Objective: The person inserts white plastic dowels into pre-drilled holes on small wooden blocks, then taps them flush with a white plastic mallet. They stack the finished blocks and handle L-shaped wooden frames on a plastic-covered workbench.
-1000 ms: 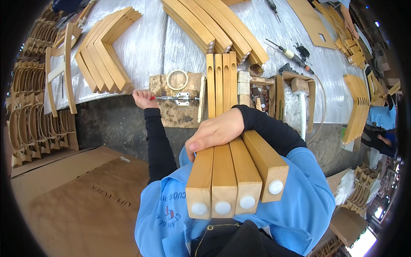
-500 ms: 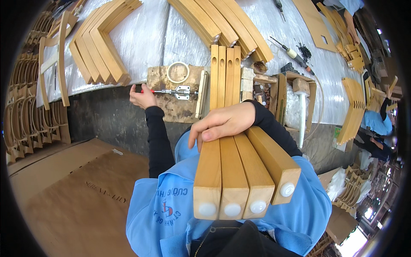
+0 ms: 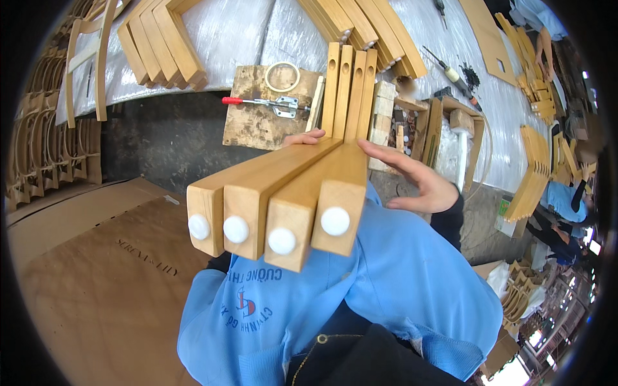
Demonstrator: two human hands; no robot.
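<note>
Four wooden legs [image 3: 283, 193] with white caps held side by side near the chest, pointing far toward the counter [image 3: 238, 32]. Left hand [image 3: 304, 137] mostly hidden under them, grip can't tell; right hand [image 3: 418, 180] open flat against their right side.

Top: I see a light blue shirt with long black sleeves beneath it.
Right hand [image 3: 421, 180]: bare, with a black cuff just behind its wrist.
Left hand [image 3: 304, 137]: bare; only its fingertips show.
Chest marking: red and dark blue emblem with dark lettering, below the hands.
Lower front: dark garment with a round metal button.
</note>
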